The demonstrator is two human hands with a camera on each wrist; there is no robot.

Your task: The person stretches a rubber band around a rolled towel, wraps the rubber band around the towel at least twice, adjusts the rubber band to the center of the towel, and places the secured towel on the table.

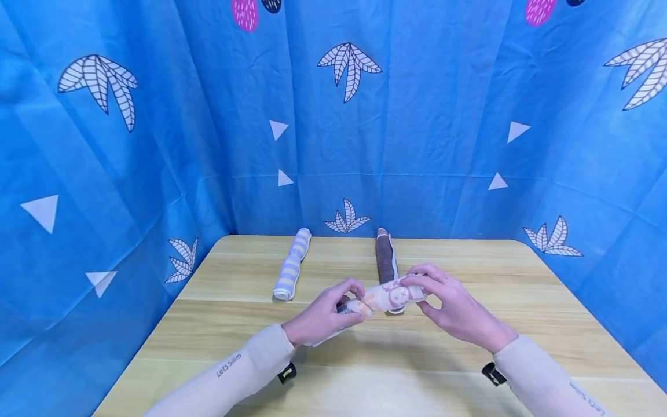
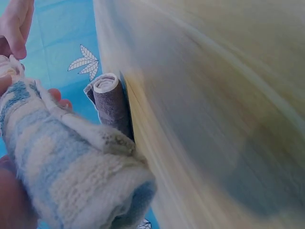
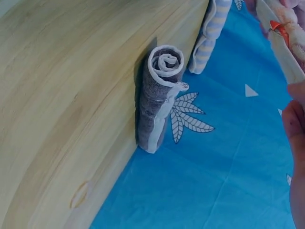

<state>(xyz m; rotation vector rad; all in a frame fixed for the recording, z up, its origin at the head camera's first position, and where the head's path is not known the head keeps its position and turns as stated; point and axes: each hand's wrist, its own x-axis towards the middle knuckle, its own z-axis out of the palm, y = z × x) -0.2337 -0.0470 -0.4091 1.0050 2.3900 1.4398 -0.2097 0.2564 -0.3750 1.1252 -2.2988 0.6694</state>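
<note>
A rolled towel (image 1: pixel 392 296) with a pale, pink-patterned face is held up over the table between both hands. My left hand (image 1: pixel 327 313) grips its left end, thumb in front and fingers behind. At the right end, my right hand (image 1: pixel 461 310) pinches the roll between thumb and fingers. Seen from the left wrist, the towel (image 2: pixel 71 152) has blue and cream stripes toward its near end, where the rolled layers open. A small orange-red tag (image 3: pixel 280 31) shows on it in the right wrist view. Behind it lies a brown-grey rolled towel (image 1: pixel 385 258), partly covered by the held one.
A purple-and-yellow striped rolled towel (image 1: pixel 293 263) lies left of the brown-grey one on the wooden table (image 1: pixel 219 301). Blue patterned curtains (image 1: pixel 443 116) hang around the table's back and sides.
</note>
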